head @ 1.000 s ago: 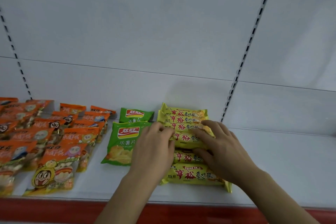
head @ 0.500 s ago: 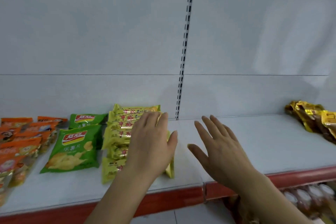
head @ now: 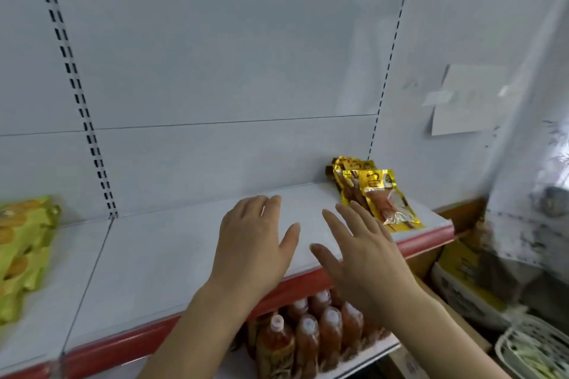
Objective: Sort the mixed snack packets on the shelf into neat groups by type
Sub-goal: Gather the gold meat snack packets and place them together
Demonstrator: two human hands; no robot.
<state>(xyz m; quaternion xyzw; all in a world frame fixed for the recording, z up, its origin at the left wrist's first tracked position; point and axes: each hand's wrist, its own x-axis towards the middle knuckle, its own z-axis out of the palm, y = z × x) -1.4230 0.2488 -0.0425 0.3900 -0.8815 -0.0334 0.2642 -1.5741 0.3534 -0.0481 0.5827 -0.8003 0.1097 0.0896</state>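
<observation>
Left hand & right hand over shelf, fingers straight (each grip empty)

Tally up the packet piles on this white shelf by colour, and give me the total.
Yellow-green pile: 1, at the left edge, too blurred to count its packets.
Gold pile: 1, at the right end, at least 2 overlapping packets.
Total: 2 piles on the shelf.

Packets on shelf, right end
</observation>
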